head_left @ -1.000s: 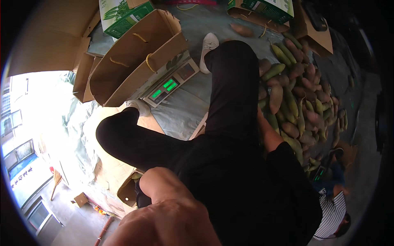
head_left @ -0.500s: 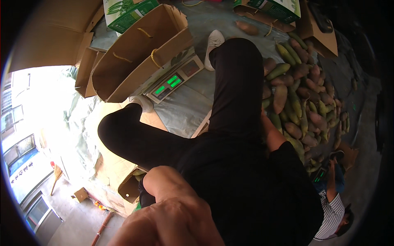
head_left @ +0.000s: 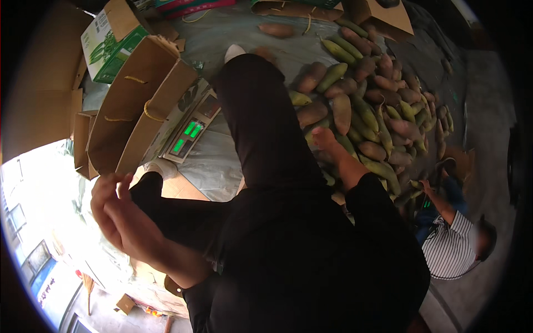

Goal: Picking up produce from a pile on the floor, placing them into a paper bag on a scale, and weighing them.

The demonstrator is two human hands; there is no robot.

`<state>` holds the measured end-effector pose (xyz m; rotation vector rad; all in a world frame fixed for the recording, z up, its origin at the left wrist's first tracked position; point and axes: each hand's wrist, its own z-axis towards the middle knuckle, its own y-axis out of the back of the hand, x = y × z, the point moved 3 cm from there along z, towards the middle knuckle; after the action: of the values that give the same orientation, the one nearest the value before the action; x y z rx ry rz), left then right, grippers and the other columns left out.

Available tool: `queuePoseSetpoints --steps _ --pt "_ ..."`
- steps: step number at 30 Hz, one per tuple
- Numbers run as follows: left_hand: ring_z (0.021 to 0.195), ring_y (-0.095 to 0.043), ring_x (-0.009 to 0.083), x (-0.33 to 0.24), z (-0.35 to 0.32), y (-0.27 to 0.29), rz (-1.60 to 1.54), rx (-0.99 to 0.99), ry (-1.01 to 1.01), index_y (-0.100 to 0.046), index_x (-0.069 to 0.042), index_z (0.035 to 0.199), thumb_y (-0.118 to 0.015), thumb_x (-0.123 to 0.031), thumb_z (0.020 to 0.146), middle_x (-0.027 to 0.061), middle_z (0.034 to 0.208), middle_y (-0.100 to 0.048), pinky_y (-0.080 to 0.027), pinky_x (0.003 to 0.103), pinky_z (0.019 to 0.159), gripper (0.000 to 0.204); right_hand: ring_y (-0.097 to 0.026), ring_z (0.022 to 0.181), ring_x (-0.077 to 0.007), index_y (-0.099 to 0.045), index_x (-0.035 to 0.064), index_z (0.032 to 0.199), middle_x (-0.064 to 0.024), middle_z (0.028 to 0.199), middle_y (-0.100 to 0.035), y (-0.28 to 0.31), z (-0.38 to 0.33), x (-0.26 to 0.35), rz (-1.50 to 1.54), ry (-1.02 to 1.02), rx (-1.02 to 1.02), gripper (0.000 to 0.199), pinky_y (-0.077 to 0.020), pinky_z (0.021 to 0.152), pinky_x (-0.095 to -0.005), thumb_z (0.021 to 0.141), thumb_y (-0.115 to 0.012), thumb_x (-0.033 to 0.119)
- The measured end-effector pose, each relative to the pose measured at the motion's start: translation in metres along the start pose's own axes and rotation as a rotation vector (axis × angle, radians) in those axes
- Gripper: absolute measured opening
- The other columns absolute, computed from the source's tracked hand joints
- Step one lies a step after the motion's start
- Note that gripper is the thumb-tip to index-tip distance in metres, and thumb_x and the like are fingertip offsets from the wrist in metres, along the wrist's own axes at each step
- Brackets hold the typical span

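Observation:
My left hand [head_left: 130, 222] is raised, its fingers loosely bent and apart, with nothing visible in them. Its fingertips overlap the near lower corner of a brown cardboard carton [head_left: 133, 100] with yellow rope handles; whether they touch it I cannot tell. The carton lies tilted beside a scale [head_left: 191, 130] with green lit digits. My right hand [head_left: 326, 139] reaches over the left edge of a pile of long green and reddish-brown root vegetables [head_left: 366, 116], perhaps radishes. Its fingers are foreshortened, and any hold on a vegetable is hidden.
Beyond the tilted carton stands a green-and-white printed box [head_left: 108, 50]. More cartons [head_left: 383, 19] are at the far side. A single vegetable [head_left: 276, 29] lies apart on the plastic sheet. At the right another person [head_left: 452, 244] in a striped shirt handles vegetables. A broom [head_left: 88, 286] is lower left.
My left hand has risen from the lower middle toward the carton. My right hand, mostly hidden behind my leg before, now shows over the pile. The view has turned right.

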<state>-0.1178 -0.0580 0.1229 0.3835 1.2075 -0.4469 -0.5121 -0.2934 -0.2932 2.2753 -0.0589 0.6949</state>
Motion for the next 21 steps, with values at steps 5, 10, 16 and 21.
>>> queuePoseSetpoints --steps 5,10,16,21 --pt "0.104 -0.052 0.0205 0.039 0.004 0.024 0.588 -0.041 0.191 -0.052 -0.001 0.112 -0.043 -0.007 0.089 0.0103 0.115 -0.052 -0.041 0.034 0.089 0.025 -0.060 0.061 -0.0195 -0.062 0.0069 0.088 -0.0086 0.073 -0.061 0.000 -0.002 -0.050 -0.020 -0.020 -0.097 0.018 -0.0475 0.052 -0.0325 0.071 -0.056 0.012" --pt "0.114 -0.045 0.0229 0.069 0.016 0.042 0.822 -0.003 0.136 -0.053 -0.009 0.117 -0.055 -0.009 0.082 0.0084 0.119 -0.052 -0.032 0.035 0.098 0.035 -0.059 0.082 -0.0269 -0.061 0.0086 0.092 -0.0083 0.087 -0.063 0.014 0.008 -0.058 -0.183 -0.115 -0.186 0.020 -0.0470 0.070 -0.0373 0.073 -0.055 0.015" --pt "0.117 -0.042 0.0269 0.081 0.029 0.071 1.111 -0.036 0.104 -0.050 -0.013 0.120 -0.059 -0.017 0.081 0.0088 0.123 -0.048 -0.032 0.038 0.098 0.041 -0.050 0.100 -0.0286 -0.058 0.0111 0.092 -0.0070 0.100 -0.057 0.024 0.007 0.076 -0.417 0.177 -0.241 0.017 -0.0429 0.080 -0.0420 0.076 -0.052 0.015" --pt "0.124 -0.034 0.0315 0.118 0.037 0.087 1.277 0.057 0.128 -0.045 -0.018 0.126 -0.061 -0.026 0.078 0.0078 0.128 -0.045 -0.028 0.044 0.101 0.051 -0.048 0.102 -0.0237 -0.057 0.0130 0.097 -0.0059 0.099 -0.054 0.020 0.022 0.132 -0.682 0.338 -0.123 0.020 -0.0408 0.078 -0.0409 0.077 -0.052 0.013"
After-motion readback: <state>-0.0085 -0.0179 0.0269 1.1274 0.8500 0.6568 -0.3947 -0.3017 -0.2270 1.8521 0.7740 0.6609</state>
